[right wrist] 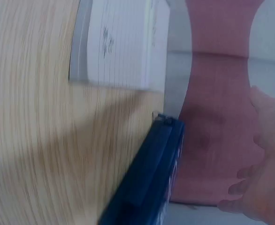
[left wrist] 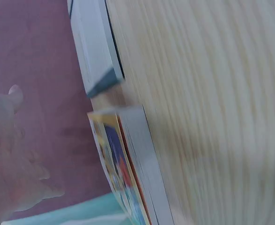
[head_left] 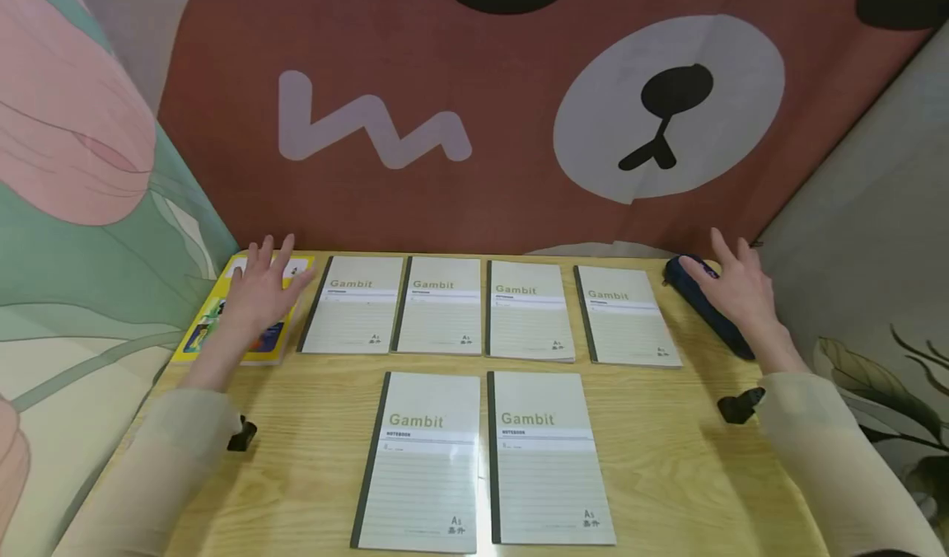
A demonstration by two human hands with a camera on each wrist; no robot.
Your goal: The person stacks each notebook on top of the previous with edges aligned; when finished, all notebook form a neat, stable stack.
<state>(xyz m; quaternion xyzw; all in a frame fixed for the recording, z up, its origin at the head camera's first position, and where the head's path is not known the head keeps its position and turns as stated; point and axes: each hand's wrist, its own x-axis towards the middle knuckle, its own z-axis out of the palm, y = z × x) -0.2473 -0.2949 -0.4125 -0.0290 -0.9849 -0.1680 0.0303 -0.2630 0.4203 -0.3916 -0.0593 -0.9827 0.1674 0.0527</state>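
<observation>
At ten and two o'clock, the left hand (head_left: 261,295) and right hand (head_left: 741,292) hung wide by a rectangular yellow book (head_left: 212,313) and slim navy fabric pouch (head_left: 708,308), lengthwise toward one and eleven.

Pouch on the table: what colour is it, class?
The pouch is dark blue, best seen in the right wrist view.

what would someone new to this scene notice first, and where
The big red backdrop behind the table probably grabs the eye first, with its pale muzzle shape right of centre. Next come six Gambit notebooks, four in a far row and two nearer. At that row's ends, spread hands hover: the left hand above a yellow book, the right hand by a dark blue case.
</observation>
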